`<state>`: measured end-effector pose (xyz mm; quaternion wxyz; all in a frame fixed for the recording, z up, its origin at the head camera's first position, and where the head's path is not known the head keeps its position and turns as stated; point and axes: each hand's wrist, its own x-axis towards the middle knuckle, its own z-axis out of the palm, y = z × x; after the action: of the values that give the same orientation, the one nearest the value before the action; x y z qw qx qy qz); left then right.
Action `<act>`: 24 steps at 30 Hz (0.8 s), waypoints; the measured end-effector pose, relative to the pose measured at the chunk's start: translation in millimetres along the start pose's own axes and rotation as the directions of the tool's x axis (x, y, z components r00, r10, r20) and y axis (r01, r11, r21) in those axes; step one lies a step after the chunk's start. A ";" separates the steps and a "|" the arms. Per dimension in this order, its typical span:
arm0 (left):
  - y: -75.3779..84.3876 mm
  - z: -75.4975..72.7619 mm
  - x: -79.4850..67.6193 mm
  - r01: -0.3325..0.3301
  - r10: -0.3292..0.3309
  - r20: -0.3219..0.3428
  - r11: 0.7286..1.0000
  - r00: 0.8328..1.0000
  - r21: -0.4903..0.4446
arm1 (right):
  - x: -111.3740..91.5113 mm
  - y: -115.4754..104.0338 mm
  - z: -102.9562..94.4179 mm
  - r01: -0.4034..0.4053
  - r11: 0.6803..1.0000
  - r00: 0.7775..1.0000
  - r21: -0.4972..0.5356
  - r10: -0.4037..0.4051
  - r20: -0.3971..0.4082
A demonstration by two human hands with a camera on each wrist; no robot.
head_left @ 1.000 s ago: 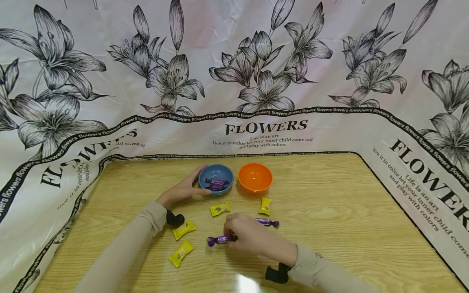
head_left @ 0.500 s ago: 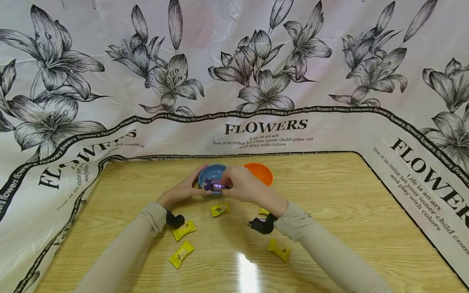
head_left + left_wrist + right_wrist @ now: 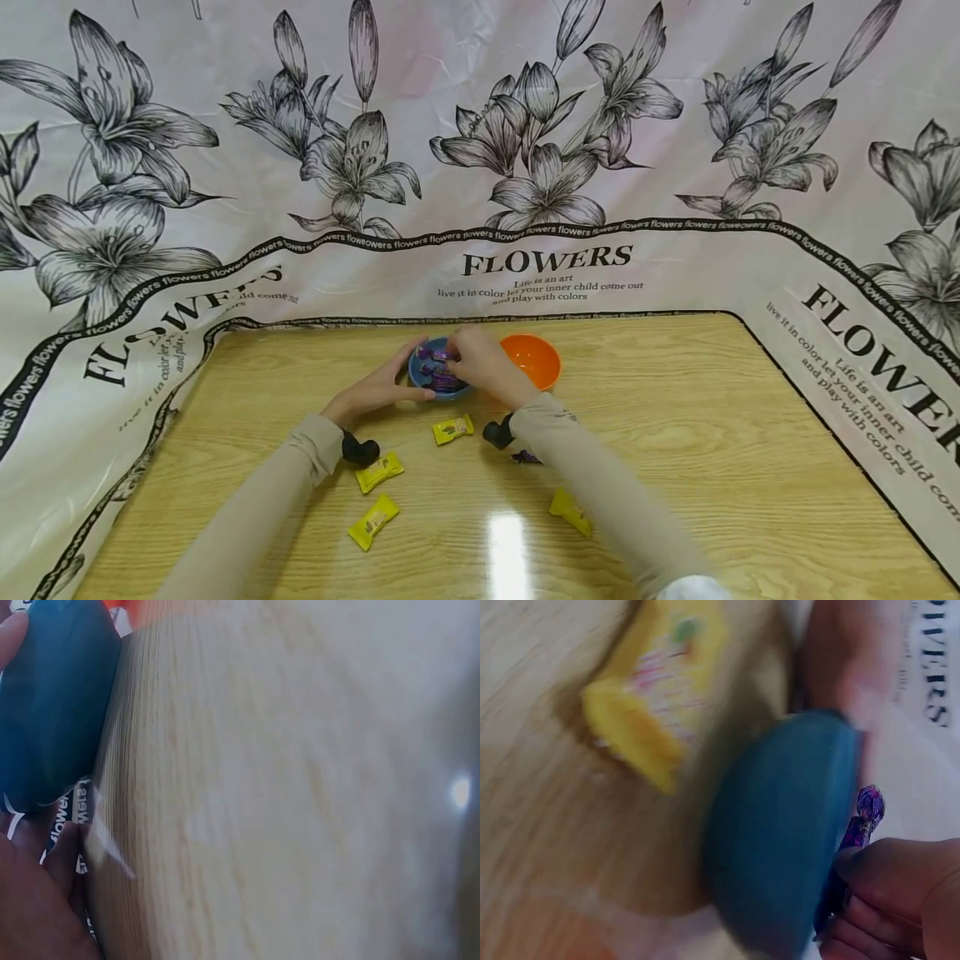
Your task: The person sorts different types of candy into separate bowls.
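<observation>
The right hand (image 3: 477, 360), low over the tabletop (image 3: 675, 400) a second earlier, had reached the round blue bowl (image 3: 780, 840), pinching a shiny purple twist-wrapped candy (image 3: 433, 355) at its opening, so that piece was there but not yet let go. Opposite, the left hand (image 3: 377, 392) gripped the bowl; similar purple candies (image 3: 445, 381) lay inside, just beside the right hand.

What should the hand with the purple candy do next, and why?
Probably the right hand should let its purple candy go: it's pinching it at the blue bowl, where more purple candies lie, and the left hand holds that bowl.
</observation>
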<state>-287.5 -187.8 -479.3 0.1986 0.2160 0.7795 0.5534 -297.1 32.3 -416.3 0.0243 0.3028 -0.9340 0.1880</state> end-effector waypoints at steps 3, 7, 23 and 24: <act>-0.3 0.2 0.9 0.001 -0.001 -0.001 1.000 1.000 0.009 | 1.4 -0.2 8.8 0.020 0.995 1.000 -0.095 -0.021 -0.012; -0.1 0.5 1.2 0.001 -0.001 -0.004 1.000 1.000 0.008 | 1.9 -2.0 16.7 0.003 0.988 1.000 -0.156 -0.004 -0.010; -3.0 -0.4 0.2 -0.013 0.014 0.013 1.000 1.000 -0.021 | -0.2 -9.9 6.5 -0.003 0.995 1.000 -0.105 0.004 0.008; -3.3 -0.8 0.3 -0.015 0.015 0.014 1.000 1.000 -0.021 | -0.8 -12.1 2.1 0.001 0.996 1.000 -0.090 0.000 0.016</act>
<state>-288.6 -189.2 -482.2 0.2021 0.2237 0.7707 0.5613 -289.4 22.9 -414.3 0.0304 0.3031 -0.9416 0.1435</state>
